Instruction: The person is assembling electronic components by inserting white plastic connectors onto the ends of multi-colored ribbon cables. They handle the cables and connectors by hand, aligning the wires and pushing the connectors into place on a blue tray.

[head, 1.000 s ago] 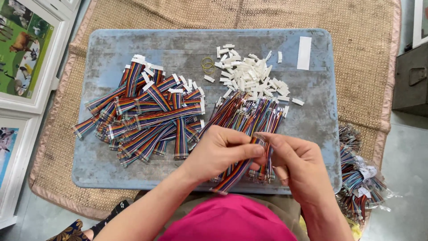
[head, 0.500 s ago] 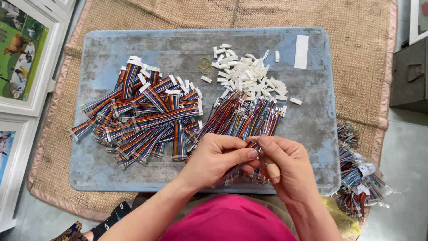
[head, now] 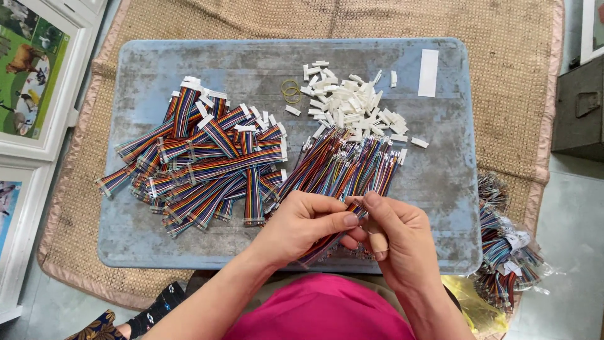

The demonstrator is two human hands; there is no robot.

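Far left: framed pictures (head: pixel 28 75) lean at the edge of a woven mat (head: pixel 516 25) that lies under a blue-grey tray (head: pixel 189 63), the work surface here. On the tray's left half sits a loose heap of finished ribbon cables (head: pixel 201 167), flat rainbow-striped strips with white ends, crossing one another at all angles. Top centre: two yellow rubber bands (head: pixel 290 91), just beside a pile of small white plastic connector housings (head: pixel 349 104). Below that pile, a fan of unfinished wire strips (head: pixel 352 167) runs down toward the hands. Left hand (head: pixel 302 226): fingers curled closed around one multicolour wire strip (head: pixel 324 247), thumb pressing it near its upper end; the strip hangs diagonally below the palm. Right hand (head: pixel 396 242): thumb and forefinger pinched tight at the same strip's tip, touching the left thumb; whether a housing sits between them is hidden. Judgement: the strip is light, limp and floppy, so it wants support close to the end being worked; the bare wire tips look thin and easily bent, so the hold belongs on the insulated band just behind them. Far right, off the tray: bagged bundles of cables (head: pixel 506 252) on the floor.
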